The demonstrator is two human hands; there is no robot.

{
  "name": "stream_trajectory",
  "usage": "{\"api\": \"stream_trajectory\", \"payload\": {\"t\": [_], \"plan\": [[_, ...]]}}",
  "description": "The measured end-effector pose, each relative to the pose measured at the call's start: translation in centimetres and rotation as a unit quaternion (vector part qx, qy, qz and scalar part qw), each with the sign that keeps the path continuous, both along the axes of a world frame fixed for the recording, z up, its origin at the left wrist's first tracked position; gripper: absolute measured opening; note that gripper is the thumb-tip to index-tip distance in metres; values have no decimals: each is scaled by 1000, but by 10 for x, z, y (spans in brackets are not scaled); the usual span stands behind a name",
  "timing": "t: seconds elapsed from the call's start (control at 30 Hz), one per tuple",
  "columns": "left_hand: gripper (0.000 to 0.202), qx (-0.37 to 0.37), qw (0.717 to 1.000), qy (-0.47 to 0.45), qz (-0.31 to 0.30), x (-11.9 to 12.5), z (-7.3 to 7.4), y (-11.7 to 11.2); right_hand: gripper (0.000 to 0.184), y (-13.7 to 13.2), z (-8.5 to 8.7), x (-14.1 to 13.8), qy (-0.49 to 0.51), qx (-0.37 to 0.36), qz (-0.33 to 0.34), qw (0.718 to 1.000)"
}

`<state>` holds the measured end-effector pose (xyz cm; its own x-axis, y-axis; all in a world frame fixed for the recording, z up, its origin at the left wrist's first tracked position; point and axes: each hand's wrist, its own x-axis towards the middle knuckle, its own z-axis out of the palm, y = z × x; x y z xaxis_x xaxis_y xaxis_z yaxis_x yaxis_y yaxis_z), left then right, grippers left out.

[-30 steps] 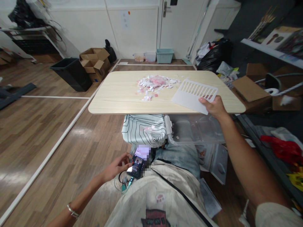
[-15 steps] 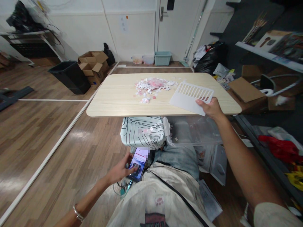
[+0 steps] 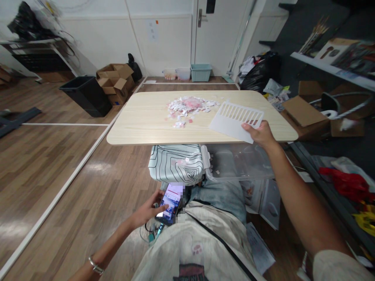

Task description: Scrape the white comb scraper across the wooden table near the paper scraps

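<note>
Phone shows a changed screen under the left hand, whose grip I cannot tell; the right hand stays clamped on the slotted sheet, scraps left beyond it, work seemingly paused.

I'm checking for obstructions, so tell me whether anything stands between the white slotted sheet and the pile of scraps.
Nothing visible does: tabletop shows between the white slotted sheet, held by the right hand, and the pile of scraps.
</note>
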<state>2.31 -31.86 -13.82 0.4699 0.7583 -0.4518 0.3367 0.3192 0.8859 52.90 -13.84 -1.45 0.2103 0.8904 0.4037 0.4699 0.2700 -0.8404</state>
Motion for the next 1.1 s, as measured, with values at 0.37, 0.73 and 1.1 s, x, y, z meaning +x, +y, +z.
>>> {"api": "stream_trajectory", "payload": {"t": [0.37, 0.73, 1.1], "plan": [[54, -66, 996, -39, 40, -4, 6, 6, 56, -3, 4, -4, 2, -9, 2, 1000], [54, -121, 986, -78, 81, 2, 6, -1, 55, -6, 9, -7, -3, -10, -4, 1000], [53, -64, 996, -42, 40, -10, -4, 0, 61, -4, 5, -5, 5, -12, -11, 1000]]}}
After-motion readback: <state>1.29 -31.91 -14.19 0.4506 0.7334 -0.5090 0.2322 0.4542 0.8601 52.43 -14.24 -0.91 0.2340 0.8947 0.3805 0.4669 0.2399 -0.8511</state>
